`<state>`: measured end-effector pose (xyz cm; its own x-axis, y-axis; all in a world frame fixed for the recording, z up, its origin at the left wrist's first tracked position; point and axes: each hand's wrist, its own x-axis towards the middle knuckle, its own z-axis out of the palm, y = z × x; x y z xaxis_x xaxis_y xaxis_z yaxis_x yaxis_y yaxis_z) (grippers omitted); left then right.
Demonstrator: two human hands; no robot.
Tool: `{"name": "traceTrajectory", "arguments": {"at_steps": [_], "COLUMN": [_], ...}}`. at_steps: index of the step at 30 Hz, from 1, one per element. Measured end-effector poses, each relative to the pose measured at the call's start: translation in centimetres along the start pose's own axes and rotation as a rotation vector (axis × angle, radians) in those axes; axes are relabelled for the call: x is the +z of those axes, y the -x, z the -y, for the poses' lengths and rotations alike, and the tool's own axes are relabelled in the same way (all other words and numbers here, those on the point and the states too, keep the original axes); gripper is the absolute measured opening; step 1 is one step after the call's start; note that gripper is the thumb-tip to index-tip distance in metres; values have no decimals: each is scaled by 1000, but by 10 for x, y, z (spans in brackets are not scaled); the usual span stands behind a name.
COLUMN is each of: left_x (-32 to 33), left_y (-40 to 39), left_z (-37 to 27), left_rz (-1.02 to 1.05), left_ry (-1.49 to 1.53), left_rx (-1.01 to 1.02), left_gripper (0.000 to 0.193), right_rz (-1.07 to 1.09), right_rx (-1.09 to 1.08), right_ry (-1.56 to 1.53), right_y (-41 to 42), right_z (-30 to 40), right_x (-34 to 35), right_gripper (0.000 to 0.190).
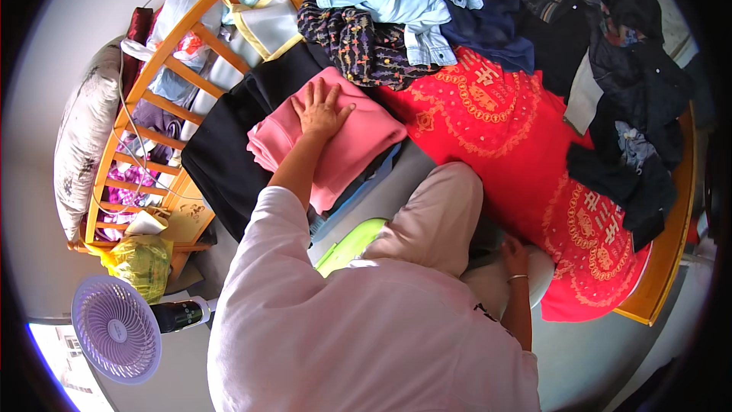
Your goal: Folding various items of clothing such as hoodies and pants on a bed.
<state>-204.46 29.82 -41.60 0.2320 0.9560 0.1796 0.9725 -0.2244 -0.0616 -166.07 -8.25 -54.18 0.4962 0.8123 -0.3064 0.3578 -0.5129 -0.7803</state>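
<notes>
My left hand point(321, 111) lies flat, fingers spread, on a folded pink garment point(366, 126). Beneath the pink garment is black cloth point(223, 154), with more folded fabric showing at its lower right edge. My right hand point(513, 254) hangs low by my right knee, beside the red bedcover point(503, 166) with gold patterns; a bracelet is on that wrist. Its fingers look curled, partly in shadow, and whether they hold anything does not show. A bright green plastic lid point(349, 246) shows between the pink garment and my leg.
A light blue denim garment point(394, 0) lies over a patterned dark cloth point(354, 40). Dark clothes point(635, 68) are heaped on the right of the bed. A wooden crib rail point(154, 63) stands left, near a yellow plastic bag point(140, 263) and a fan point(117, 329).
</notes>
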Motion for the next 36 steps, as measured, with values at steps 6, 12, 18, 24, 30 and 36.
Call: {"name": "traceTrajectory", "arguments": {"at_steps": [6,12,18,24,30,36], "left_x": [18,-15,-10,-27,-22,5], "left_y": [1,35,78,49,28,27], "left_z": [-2,-21,-51,-30,40,51], "left_rz": [-48,-194,10,4,34,-33], "left_ry": [-3,61,149,229,-55,17], "left_rx": [-9,176,194,202,-95,-86], "left_gripper": [67,72,83,76,72,73], "right_rz": [24,33,29,58,86,58], "right_rx": [-26,-68,-77,-75,-53,-40], "right_ry": [40,130,193,175,241,254], "right_y": [-7,-10,-11,-5,-5,-2], "right_z": [-7,-7,-3,-2,2,10], "right_x": [7,10,11,8,9,9], "right_gripper": [26,27,28,30,30,30]}}
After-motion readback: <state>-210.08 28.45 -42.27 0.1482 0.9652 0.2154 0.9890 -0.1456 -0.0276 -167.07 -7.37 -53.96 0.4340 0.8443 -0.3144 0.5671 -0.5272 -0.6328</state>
